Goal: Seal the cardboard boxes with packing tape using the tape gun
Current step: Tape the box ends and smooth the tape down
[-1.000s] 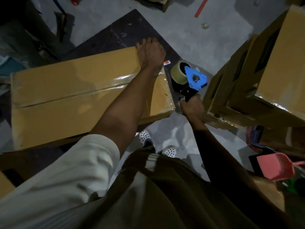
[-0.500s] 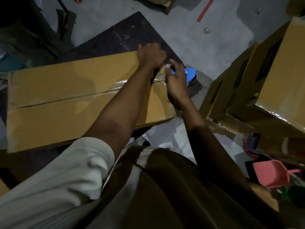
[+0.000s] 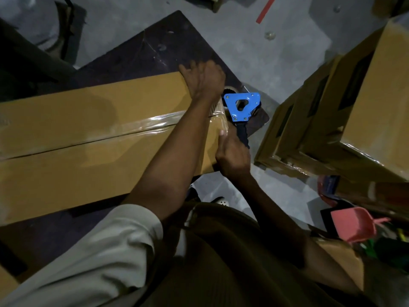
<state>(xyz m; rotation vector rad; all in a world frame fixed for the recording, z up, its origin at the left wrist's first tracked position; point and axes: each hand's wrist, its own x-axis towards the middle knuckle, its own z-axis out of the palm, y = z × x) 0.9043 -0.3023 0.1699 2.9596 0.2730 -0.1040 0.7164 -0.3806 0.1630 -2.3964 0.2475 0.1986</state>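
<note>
Long box point(image 3: 88, 129): It lies flat on a dark mat point(image 3: 155, 52) on the floor and reaches far out to the left of both hands. It is stiff cardboard, wide and thin. It looks too long to lift by one end, so it is best pressed down from the top or held by its two long sides.

Tape point(image 3: 143, 125): A shiny clear strip runs along the middle seam and goes under the left arm to the box end. Farther left I cannot tell if the seam is covered. Tape is thin and sticky and wrinkles fast, so it needs rubbing flat.

Left hand point(image 3: 204, 82): It lies palm down on the far right corner of the box. The fingers are loose and a bit spread and hold nothing. It seems to keep the box from sliding.

Tape gun point(image 3: 242, 107): It has a blue plate and a dark handle. It sits just past the box end, between the two hands. It is hard, and its cutting edge may be sharp, so take it by the handle.

Right hand point(image 3: 233, 154): It is at the near right end of the box, thumb up against the edge. The handle's tip is right beside it. The fingers are hidden, so I cannot tell if it grips the handle.

Other boxes point(image 3: 354, 107): They are stacked to the right of the right hand.
</note>
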